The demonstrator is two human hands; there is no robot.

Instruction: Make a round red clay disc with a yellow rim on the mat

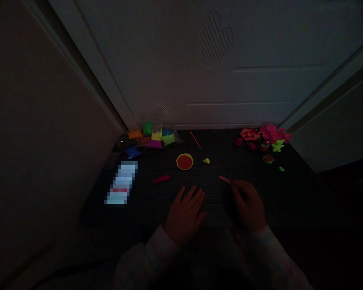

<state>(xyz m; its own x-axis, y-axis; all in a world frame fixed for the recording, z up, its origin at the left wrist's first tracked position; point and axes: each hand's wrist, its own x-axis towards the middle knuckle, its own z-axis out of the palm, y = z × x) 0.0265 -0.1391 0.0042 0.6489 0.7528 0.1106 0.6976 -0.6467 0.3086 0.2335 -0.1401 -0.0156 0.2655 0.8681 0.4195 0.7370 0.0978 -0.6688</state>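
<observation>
My left hand (186, 215) lies flat on the dark table with its fingers stretched out. Between the fingers of my right hand (248, 204) is a small pink modelling knife (225, 180), its blade pointing up and left. Beyond my left hand sits a round clay disc (184, 162), red-orange with a yellow rim. To its right is a small yellow lump of clay (206, 161). A dark pink clay roll (161, 179) rests to the left, apart from my left hand. The scene is dim, so fine detail is hard to see.
Several coloured clay packets (155, 143) are piled at the back left. A blurred-out bright phone-like screen (121, 183) lies at the left. A thin pink stick (195, 139) is near the door (181, 60). Pink, red and green clay pieces (270, 133) cluster at the back right.
</observation>
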